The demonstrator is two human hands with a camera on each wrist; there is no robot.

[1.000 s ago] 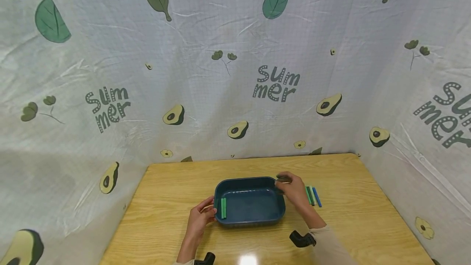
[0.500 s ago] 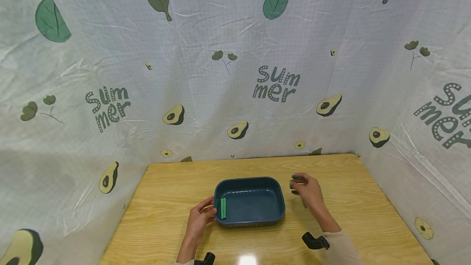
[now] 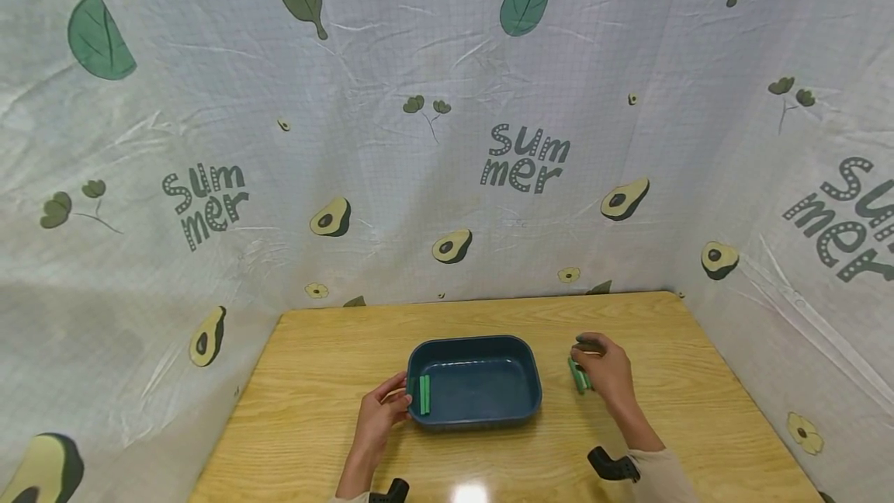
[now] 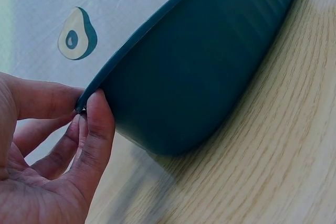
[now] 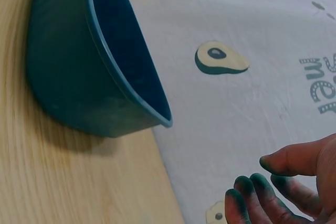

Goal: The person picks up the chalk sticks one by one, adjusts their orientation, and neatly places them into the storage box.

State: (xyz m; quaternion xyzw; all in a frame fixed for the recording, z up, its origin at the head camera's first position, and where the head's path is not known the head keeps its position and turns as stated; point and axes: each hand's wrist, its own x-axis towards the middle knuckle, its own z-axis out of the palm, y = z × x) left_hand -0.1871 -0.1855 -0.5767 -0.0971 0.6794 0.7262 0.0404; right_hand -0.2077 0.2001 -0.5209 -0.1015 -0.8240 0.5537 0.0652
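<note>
Left of bin: left fingers pinching its rim | green sticks beside loose right fingers

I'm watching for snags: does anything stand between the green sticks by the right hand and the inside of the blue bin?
Only the right wall of the blue bin, which rises on the side facing the green sticks. Nothing else visible stands between them.

A yellowish wood-grain table bears a dark blue, round-cornered bin, its open side up. To the bin's right, green sticks, partly hidden, lie side by side, while reflected light gleams in front of the bin.
</note>
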